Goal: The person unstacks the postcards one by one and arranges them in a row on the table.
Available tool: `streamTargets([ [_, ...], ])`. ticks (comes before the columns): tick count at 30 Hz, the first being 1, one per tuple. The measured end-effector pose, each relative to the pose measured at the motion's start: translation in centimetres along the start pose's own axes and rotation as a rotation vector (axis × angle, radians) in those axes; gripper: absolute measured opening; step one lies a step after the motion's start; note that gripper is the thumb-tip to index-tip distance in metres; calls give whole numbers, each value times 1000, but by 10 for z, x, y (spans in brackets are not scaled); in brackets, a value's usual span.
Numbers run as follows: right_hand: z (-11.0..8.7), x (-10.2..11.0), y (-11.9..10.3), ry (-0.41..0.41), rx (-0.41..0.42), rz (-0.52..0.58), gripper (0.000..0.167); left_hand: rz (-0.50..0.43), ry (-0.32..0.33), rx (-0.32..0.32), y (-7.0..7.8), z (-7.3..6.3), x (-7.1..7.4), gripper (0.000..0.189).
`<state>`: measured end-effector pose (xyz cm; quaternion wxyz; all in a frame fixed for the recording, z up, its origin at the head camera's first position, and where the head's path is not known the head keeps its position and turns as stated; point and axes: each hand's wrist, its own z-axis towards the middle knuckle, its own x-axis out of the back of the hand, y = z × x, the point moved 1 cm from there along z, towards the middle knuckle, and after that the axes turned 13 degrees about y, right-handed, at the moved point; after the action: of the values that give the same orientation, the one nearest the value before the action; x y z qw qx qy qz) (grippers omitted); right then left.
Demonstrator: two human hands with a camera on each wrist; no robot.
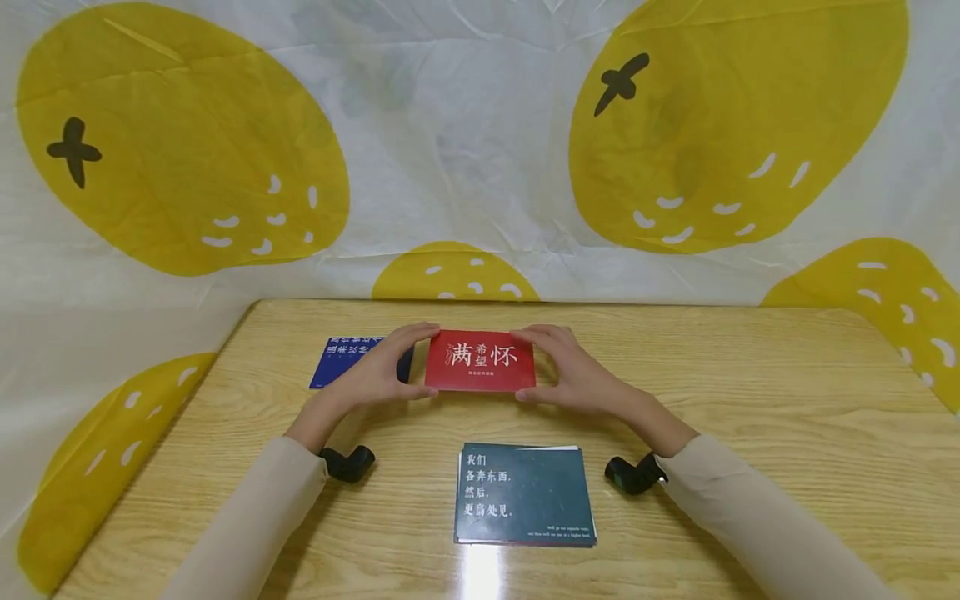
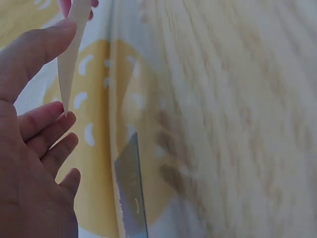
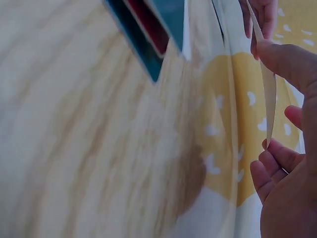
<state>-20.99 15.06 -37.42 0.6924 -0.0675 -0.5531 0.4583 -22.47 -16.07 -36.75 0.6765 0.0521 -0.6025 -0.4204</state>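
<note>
A red card (image 1: 481, 362) with white Chinese characters is held up between both hands over the far part of the table. My left hand (image 1: 386, 367) pinches its left end, thumb at the lower edge and fingers at the upper edge. At the other end, my right hand (image 1: 566, 371) pinches it the same way. Both wrist views show the card's pale back (image 2: 74, 54) nearly edge-on, between thumb and fingertips. Behind the left hand lies a blue card (image 1: 345, 358) with white writing, partly hidden by that hand. Nearer to me rests a stack of dark green cards (image 1: 525, 496).
The wooden table (image 1: 750, 500) reaches back to a white cloth (image 1: 465, 125) printed with large yellow fruit, which also hangs along the left side. Black wrist-worn devices (image 1: 348, 463) sit at both sleeve cuffs. In the right wrist view, a red edge shows among the stacked cards (image 3: 171, 25).
</note>
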Motion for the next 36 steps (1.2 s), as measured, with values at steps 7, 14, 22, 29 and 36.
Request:
streamTargets([
  [7, 9, -7, 7, -6, -8, 10, 82, 6, -20, 47, -9, 6, -2, 88],
  [14, 12, -14, 11, -26, 7, 35, 82, 29, -39, 61, -16, 7, -5, 88],
  [22, 16, -19, 12, -39, -25, -19, 81, 42, -58, 61, -25, 10, -8, 86],
  [29, 17, -20, 14, -57, -74, -56, 83, 54, -66, 60, -28, 13, -9, 85],
  [36, 18, -21, 16, -61, -75, -74, 83, 63, -67, 66, -28, 13, -9, 84],
])
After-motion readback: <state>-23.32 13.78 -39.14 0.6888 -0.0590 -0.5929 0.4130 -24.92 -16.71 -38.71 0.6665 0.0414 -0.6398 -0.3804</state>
